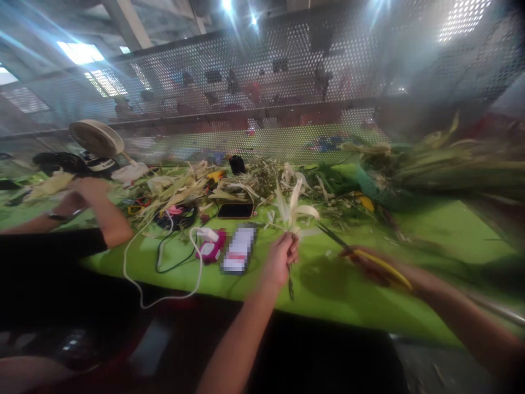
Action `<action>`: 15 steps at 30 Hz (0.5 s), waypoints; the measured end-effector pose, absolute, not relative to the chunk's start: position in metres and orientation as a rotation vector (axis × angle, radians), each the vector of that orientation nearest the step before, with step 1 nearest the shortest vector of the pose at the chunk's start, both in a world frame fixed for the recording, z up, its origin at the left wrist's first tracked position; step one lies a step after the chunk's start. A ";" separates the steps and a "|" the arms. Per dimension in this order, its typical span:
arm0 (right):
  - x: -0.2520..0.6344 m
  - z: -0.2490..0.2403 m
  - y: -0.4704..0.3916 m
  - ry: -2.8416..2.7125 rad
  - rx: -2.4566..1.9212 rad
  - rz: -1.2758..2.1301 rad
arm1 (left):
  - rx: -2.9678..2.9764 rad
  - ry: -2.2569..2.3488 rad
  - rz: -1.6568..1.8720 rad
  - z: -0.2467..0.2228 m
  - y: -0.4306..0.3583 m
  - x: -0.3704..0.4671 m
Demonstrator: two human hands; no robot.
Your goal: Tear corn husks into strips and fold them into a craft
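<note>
Head view: our left hand [283, 256] pinched the base of the pale, leafy strips [293, 212], fingers pressed together, the tips fanned upward and a dark stem [291, 287] hanging below. The bundle stood over the green table [328, 309], right of the lit phone [239, 249]. Our right hand [375, 269] was wrapped around the yellow-handled scissors [337, 239], the blades angled toward the strips without touching our fingers; blur hid how far they were parted. Handling this well, we judged, called for a firm but light pinch low down, since thin strips could crease, and blade tips well clear of our knuckles.
</note>
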State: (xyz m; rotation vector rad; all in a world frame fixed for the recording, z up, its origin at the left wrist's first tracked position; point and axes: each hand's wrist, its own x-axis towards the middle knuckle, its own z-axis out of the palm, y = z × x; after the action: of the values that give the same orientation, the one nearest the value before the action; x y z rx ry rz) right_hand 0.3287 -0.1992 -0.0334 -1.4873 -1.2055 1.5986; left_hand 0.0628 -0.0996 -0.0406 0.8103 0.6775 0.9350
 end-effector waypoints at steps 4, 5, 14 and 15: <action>0.320 -0.033 -0.187 -1.151 -1.449 1.662 | 0.822 0.681 0.936 -0.040 -0.101 0.063; 0.317 -0.032 -0.184 -1.152 -1.433 1.667 | 0.822 0.682 0.934 -0.040 -0.101 0.063; 0.296 -0.022 -0.171 -1.299 -1.412 1.546 | 0.801 0.705 0.906 -0.038 -0.104 0.061; 0.294 -0.022 -0.170 -1.295 -1.440 1.513 | 0.806 0.702 0.909 -0.038 -0.104 0.061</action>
State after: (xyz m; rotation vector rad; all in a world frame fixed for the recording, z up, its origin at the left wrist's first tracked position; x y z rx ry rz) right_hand 0.2943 -0.1701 -0.0220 -1.4396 -1.2950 1.5135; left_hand 0.0613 -0.1042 -0.0377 0.8057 0.7024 0.9086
